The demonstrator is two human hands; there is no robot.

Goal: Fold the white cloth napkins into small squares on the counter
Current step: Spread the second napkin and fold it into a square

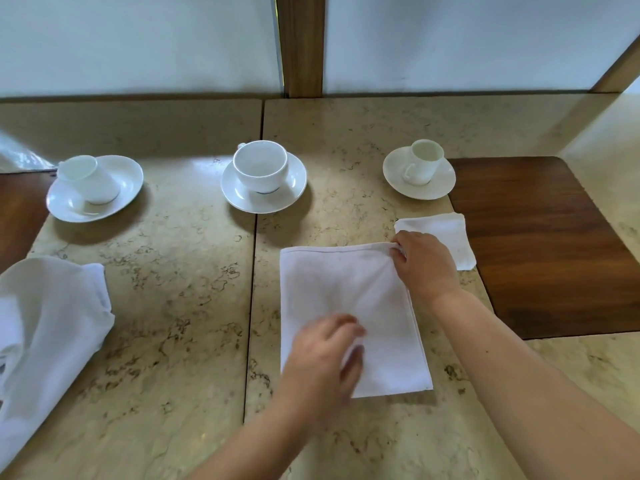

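A white cloth napkin [346,292] lies folded into a tall rectangle on the marble counter [180,306]. My right hand [426,265] pinches its far right corner. My left hand [325,358] rests on the near left part of the napkin, fingers spread and blurred, holding nothing. A small folded square napkin [446,237] lies just beyond my right hand, partly hidden by it. A heap of unfolded white napkins [45,334] sits at the left edge.
Three white cups on saucers stand in a row at the back: left [93,187], middle [263,174], right [420,171]. A dark wooden inlay [540,244] lies to the right, another [17,209] at far left. A wall with a wooden post [301,46] rises behind.
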